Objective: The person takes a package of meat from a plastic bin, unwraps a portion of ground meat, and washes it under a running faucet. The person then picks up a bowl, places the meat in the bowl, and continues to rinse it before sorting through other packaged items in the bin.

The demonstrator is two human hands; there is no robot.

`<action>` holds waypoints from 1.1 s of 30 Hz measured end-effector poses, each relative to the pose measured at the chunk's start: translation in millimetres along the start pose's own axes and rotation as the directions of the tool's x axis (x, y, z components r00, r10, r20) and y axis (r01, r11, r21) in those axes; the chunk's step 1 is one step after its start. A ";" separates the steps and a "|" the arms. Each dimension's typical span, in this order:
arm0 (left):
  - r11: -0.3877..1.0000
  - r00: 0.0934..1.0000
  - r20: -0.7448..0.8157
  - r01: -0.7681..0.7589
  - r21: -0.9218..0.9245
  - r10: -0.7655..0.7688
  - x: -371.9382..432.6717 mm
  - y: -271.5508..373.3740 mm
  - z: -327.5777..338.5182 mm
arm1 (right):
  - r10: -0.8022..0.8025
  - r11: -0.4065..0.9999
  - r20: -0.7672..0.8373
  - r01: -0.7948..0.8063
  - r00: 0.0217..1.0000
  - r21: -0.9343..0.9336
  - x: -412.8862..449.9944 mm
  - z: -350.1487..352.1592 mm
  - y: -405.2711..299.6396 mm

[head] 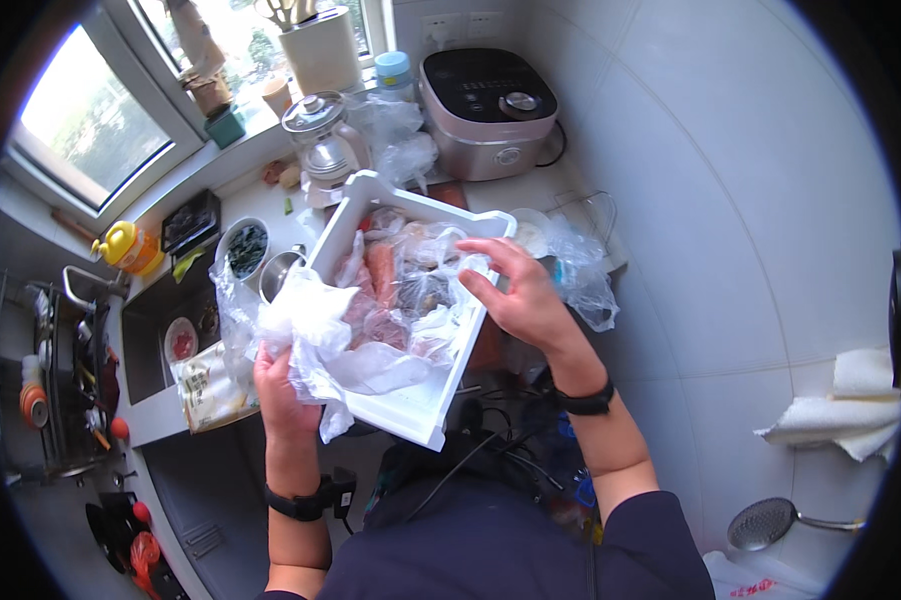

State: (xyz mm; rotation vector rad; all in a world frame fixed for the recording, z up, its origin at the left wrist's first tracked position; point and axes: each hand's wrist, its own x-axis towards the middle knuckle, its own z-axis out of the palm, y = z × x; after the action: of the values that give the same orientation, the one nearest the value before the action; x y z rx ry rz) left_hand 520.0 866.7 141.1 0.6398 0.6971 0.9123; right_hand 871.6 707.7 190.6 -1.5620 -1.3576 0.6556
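A white plastic drawer (390, 420), like one from a freezer, is tilted before me above the counter's edge. Inside it lie several clear plastic bags (420, 289) of what looks like raw meat. A long pinkish piece of meat (380, 271) shows through the plastic. My left hand (285, 382) grips a crumpled white plastic bag (308, 315) at the drawer's left side; the bag hides part of that rim. Over the right rim is my right hand (521, 292), thumb and fingers apart, close to the bagged contents. Whether its fingertips touch the plastic is unclear.
Behind the drawer stand a glass kettle (323, 142) and a rice cooker (491, 112). On the left are a bowl of dark leafy food (246, 247), a metal cup (281, 274) and a sink (146, 334) holding a small dish (181, 341). Loose plastic bags (585, 277) hang at the right.
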 end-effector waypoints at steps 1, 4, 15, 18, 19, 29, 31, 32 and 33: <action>0.998 1.000 -0.019 -0.019 0.058 0.020 -9.9 -0.7 2.9 | 0.036 0.999 -0.025 -0.036 0.999 0.001 -5.4 -4.8 -1.7; 0.978 0.998 0.062 -0.008 0.209 -0.006 -34.5 -6.6 38.1 | -0.074 0.997 0.065 0.072 0.995 0.026 -23.7 38.8 -34.9; 0.947 0.938 0.316 0.219 -0.234 -0.139 -97.7 60.6 42.0 | -0.555 0.799 -0.018 0.527 0.832 -0.289 26.4 138.5 -103.4; 0.993 0.996 -0.011 -0.093 -0.070 0.093 -101.5 62.6 -20.5 | -0.547 0.823 0.237 0.568 0.803 -0.028 10.1 160.7 -137.0; 0.990 0.986 -0.094 -0.140 -0.030 0.137 -111.0 63.0 -60.2 | -0.531 0.841 0.351 0.530 0.771 0.109 9.1 153.4 -149.2; 0.938 0.911 -0.377 0.029 -0.346 -0.168 -131.1 -69.7 -318.3 | 0.059 0.983 0.220 -0.095 0.974 0.156 -20.9 97.2 -81.1; 0.929 0.875 -0.449 0.000 -0.370 -0.179 -118.5 -112.5 -349.2 | 0.099 0.977 0.208 -0.134 0.973 0.164 -27.7 97.6 -73.1; 0.928 0.865 -0.466 0.000 -0.372 -0.186 -111.0 -127.7 -355.6 | 0.117 0.976 0.199 -0.150 0.973 0.160 -30.6 96.0 -70.8; 0.926 0.854 -0.480 0.009 -0.376 -0.203 -104.9 -140.2 -352.7 | 0.143 0.973 0.189 -0.172 0.972 0.151 -35.4 96.5 -64.9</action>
State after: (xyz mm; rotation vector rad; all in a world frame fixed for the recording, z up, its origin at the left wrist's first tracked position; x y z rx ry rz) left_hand 272.1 780.2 -152.2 0.0119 0.9969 1.0844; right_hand 750.8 699.6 201.3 -1.5151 -1.2785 1.0011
